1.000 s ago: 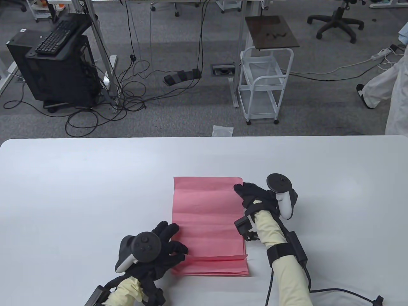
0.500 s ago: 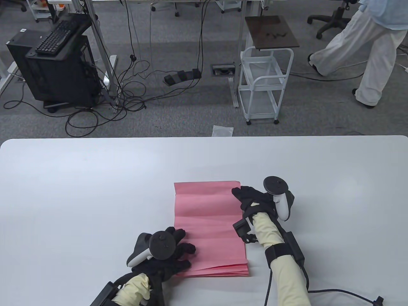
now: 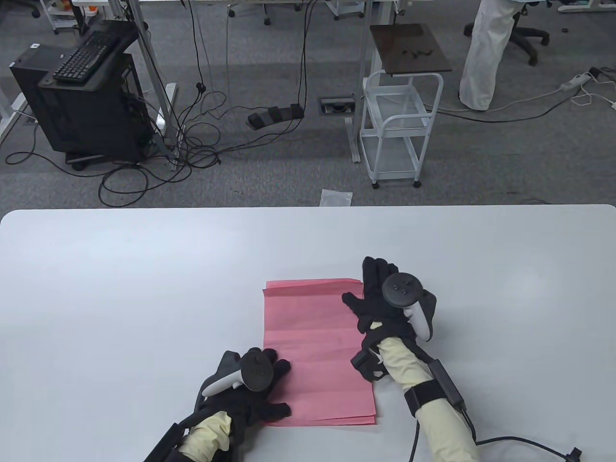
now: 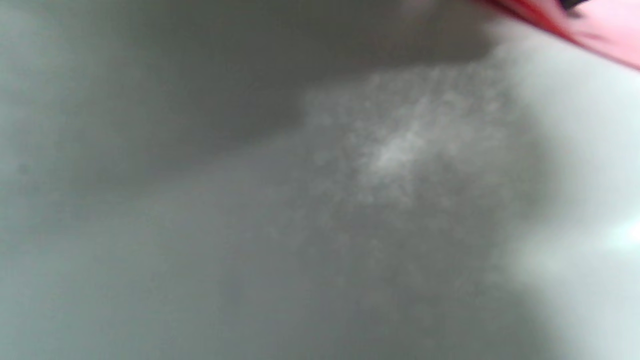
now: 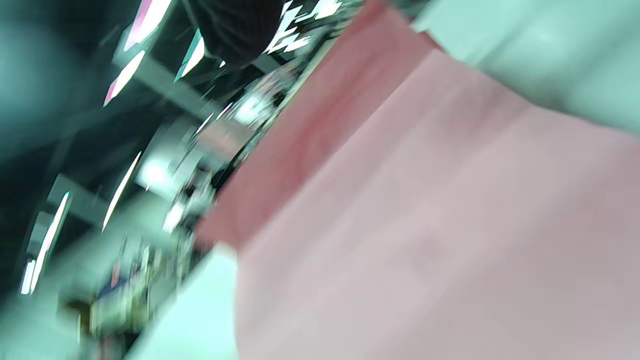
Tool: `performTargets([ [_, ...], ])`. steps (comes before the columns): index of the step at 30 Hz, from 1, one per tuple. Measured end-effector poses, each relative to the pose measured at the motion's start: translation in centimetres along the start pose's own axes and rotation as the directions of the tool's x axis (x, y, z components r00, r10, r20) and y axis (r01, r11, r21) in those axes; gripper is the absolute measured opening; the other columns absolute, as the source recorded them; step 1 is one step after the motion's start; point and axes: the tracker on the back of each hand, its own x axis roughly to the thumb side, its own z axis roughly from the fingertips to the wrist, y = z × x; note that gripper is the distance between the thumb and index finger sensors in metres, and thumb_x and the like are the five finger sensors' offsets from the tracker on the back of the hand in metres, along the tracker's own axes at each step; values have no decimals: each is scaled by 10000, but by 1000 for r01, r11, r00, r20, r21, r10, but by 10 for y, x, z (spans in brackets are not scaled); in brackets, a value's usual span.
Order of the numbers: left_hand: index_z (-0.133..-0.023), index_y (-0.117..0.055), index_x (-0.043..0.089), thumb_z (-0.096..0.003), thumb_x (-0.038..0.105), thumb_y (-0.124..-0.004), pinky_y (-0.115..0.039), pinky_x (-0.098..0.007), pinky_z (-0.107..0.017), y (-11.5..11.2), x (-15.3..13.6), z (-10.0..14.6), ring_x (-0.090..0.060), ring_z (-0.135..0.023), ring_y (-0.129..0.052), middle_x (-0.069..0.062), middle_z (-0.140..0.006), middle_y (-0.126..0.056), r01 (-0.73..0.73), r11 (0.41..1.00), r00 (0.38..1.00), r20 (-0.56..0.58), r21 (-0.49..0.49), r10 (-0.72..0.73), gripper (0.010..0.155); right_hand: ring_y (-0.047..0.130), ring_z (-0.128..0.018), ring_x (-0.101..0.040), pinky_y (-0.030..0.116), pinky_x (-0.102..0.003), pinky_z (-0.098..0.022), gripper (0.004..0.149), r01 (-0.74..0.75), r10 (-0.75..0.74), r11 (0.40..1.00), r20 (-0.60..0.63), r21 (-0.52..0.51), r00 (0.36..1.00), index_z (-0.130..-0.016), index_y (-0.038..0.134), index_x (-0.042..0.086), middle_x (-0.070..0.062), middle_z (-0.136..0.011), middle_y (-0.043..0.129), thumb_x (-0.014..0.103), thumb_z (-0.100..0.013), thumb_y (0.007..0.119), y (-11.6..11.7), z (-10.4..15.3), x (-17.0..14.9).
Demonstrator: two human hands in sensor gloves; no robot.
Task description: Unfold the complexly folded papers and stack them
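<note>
A stack of pink papers [image 3: 320, 351] is laid flat on the white tabletop [image 3: 120, 288]. Its near left corner is pressed by the left hand [image 3: 262, 390], its right edge by the right hand [image 3: 380, 298], fingers straight.

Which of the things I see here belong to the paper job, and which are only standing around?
Part of the job:
- pink paper stack
- left hand, resting on its near left corner
- right hand, at its far right corner
- white table

Only standing around:
- white cart
- keyboard
- floor cables
</note>
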Motion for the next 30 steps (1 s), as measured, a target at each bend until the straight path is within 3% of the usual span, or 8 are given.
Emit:
performTargets([
  [2,-1005,79,450,-480,667,-596,187,-473,-620,0,0,0,-196,-940,304,149,-1016,289,4,1000,1000,-6,-1,-4,882,-23,-1081,-151,-85,-548,-696,718,-221,185,948,169,231,968,-1097,386,348,85,-1201,172,453,-480,736,29,18,16],
  [3,-1001,82,454,-477,671,-594,190,-470,-619,0,0,0,-192,-938,307,153,-1013,292,6,1000,1000,-8,-3,-6,883,-39,-1077,-155,-103,-548,-685,736,-334,261,861,231,384,937,-1103,365,354,89,-1201,138,489,-474,724,49,28,22],
  [5,-996,89,461,-470,679,-590,194,-465,-617,0,0,1,-184,-936,312,161,-1009,297,9,1000,1000,-13,-6,-10,886,-111,-1048,-152,-132,-546,-663,800,-409,305,770,280,490,910,-1099,242,384,112,-1177,11,555,-460,690,76,39,26],
  [9,-985,98,480,-450,696,-580,199,-453,-619,0,-1,1,-162,-935,316,181,-1002,303,19,1000,999,-31,-5,-19,891,-164,-996,-117,-141,-521,-648,822,-416,342,696,239,586,909,-1038,104,447,171,-1111,-83,604,-441,648,103,39,15],
  [11,-983,95,487,-443,701,-581,197,-451,-622,0,-1,1,-154,-939,312,192,-1002,297,22,1000,999,-39,1,-22,891,-141,-1004,-41,-152,-466,-660,790,-323,273,754,175,572,946,-1037,152,496,247,-1112,-43,599,-444,664,96,42,2],
  [20,-982,96,492,-441,702,-583,201,-453,-618,1,-1,1,-148,-938,315,198,-1000,299,20,1000,999,-39,-3,-20,893,-126,-1000,48,-162,-453,-673,735,-222,288,791,-28,570,957,-1005,174,570,362,-1082,-20,579,-457,664,46,74,-63],
  [26,-980,109,485,-443,700,-577,207,-456,-616,0,-1,1,-154,-932,324,190,-995,310,24,1000,999,-34,-9,-24,897,-51,-1062,-117,-100,-521,-692,728,-299,297,828,81,474,951,-1090,318,365,151,-1171,92,502,-485,698,43,68,-34],
  [30,-979,112,485,-443,700,-575,208,-458,-616,0,-1,1,-156,-931,326,188,-995,313,26,1000,999,-34,-9,-27,897,-82,-1047,-86,-117,-504,-687,759,-343,290,809,184,477,939,-1054,219,453,189,-1156,69,517,-472,703,69,44,-4],
])
